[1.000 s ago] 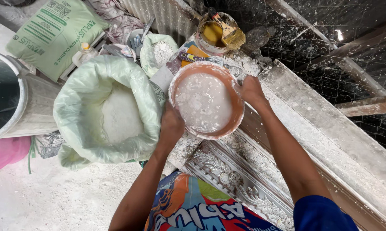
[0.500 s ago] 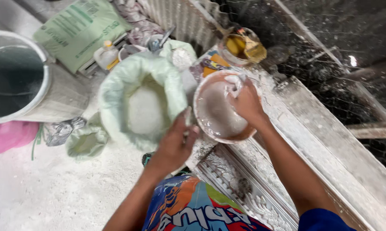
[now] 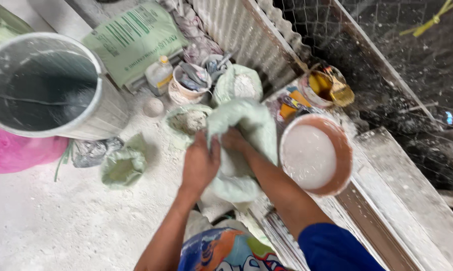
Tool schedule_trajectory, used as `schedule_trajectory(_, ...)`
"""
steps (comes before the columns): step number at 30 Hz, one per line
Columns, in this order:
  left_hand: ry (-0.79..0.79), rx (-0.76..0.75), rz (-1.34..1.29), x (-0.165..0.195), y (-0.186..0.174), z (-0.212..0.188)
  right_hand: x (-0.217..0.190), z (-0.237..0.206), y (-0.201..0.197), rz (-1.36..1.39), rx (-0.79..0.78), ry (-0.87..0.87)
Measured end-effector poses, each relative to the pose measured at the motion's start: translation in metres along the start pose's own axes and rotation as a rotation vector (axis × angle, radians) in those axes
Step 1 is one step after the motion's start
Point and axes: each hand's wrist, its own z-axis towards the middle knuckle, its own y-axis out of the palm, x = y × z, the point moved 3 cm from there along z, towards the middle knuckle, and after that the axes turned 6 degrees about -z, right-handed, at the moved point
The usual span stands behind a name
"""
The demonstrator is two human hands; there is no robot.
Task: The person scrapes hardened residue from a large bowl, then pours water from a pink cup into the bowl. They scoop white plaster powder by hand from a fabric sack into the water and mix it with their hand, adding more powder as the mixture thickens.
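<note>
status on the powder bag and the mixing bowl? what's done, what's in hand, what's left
Done: the orange bowl stands on the plank, filled with white mix, no hand on it.
In hand: the left hand and the right hand both grip the pale green powder bag, whose mouth looks bunched shut.
Left: the bag is not yet let go; the ornate moulding beside the bowl shows no fresh mix that I can see.
</note>
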Motion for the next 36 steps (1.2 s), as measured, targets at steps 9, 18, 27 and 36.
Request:
schedule_trajectory(9, 0.088, 0.010, -0.281, -0.017, -0.007, 0.028, 0.008, -0.043, 0.059, 0.112, -0.362, -0.176)
schedule_trajectory(18, 0.038, -0.034, -0.532, -0.025, -0.013, 0.039, 0.073, -0.076, 0.093, 0.954, -0.682, -0.007)
schedule_trajectory(27, -0.333, -0.160, -0.158, -0.016, -0.012, 0.032, 0.028, -0.068, 0.049, 1.743, -0.244, 0.022)
schedule_trajectory(36, 0.216, 0.079, 0.167, 0.051, -0.003, 0.010, 0.033, -0.147, -0.034, 1.611, -0.048, -0.247)
